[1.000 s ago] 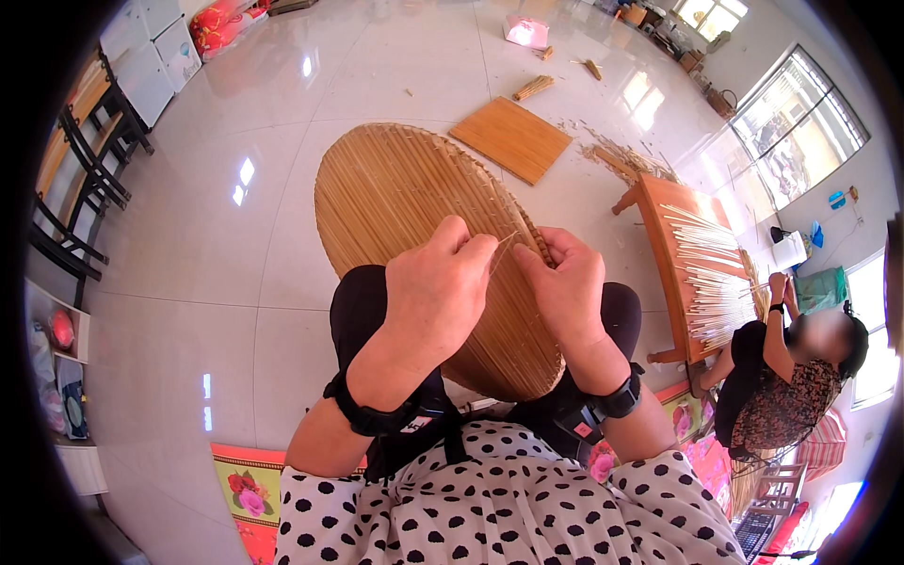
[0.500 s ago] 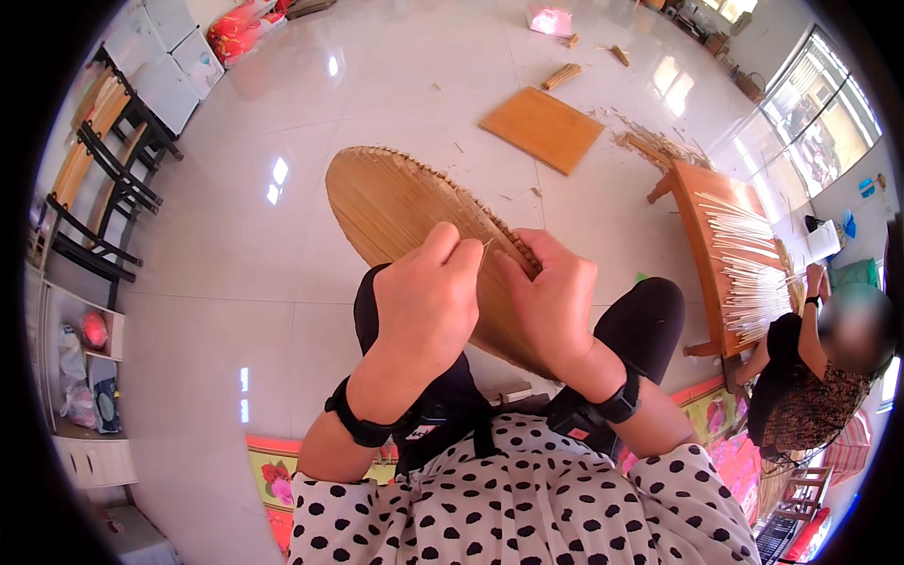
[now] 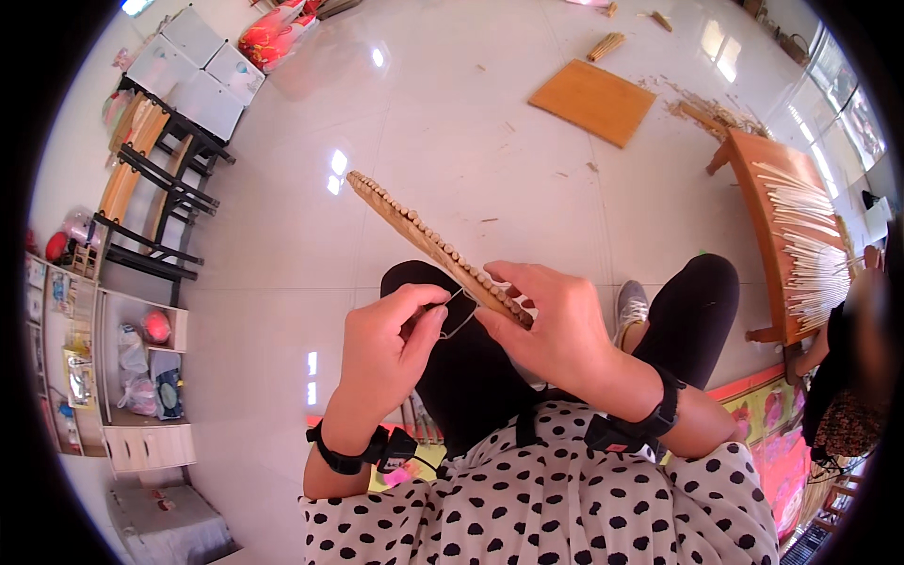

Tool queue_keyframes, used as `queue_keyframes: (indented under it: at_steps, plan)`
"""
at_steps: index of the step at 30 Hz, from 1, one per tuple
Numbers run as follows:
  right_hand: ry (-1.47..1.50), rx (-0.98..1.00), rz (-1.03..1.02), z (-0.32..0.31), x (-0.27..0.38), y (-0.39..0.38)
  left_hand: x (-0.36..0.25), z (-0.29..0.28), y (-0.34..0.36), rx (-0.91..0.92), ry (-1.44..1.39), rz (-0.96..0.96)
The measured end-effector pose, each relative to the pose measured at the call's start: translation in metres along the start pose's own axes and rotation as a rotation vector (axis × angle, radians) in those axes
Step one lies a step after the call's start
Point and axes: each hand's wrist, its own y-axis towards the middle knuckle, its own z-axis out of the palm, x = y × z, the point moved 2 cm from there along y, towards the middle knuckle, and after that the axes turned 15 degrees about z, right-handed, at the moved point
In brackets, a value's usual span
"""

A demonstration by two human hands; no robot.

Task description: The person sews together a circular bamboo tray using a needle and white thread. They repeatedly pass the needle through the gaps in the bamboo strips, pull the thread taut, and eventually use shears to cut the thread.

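A round lid-like disc of straw-coloured stalks (image 3: 407,219) stands tilted nearly edge-on above my knees, its rim lined with stalk ends. My right hand (image 3: 560,315) grips its near end, thumb on the left face and fingers over the bumpy edge. Just left of the disc, my left hand (image 3: 381,348) is closed in a pinch. A thin pale thread (image 3: 461,329) loops between the pinching fingertips and the disc beside my right thumb. Whether a needle is in the pinch is too small to see.
On the right, a person (image 3: 852,377) sits by a low wooden table (image 3: 758,202) covered with pale sticks (image 3: 815,268). An orange-brown board (image 3: 593,102), a stalk bundle (image 3: 605,46) and scraps (image 3: 720,118) lie on the floor. Black-legged benches (image 3: 141,179) and a shelf unit (image 3: 146,447) line the left.
The disc has turned from showing its broad face to nearly edge-on. My left hand has moved down and left, away from the rim, and a thread loop now shows. The view has shifted left.
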Motion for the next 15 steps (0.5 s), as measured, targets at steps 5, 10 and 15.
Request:
queue_keyframes:
  at_steps: [5, 10, 15]
  plan:
    - [0.117, 0.166, -0.02, 0.012, -0.004, -0.011, -0.006, -0.017, -0.025, 0.034, 0.009, -0.163]
    - [0.232, 0.286, 0.043, 0.019, -0.006, -0.021, -0.002, -0.027, -0.052, 0.012, 0.105, -0.287]
    - [0.242, 0.258, -0.07, 0.03, -0.013, -0.024, -0.002, -0.033, -0.06, 0.04, 0.157, -0.209]
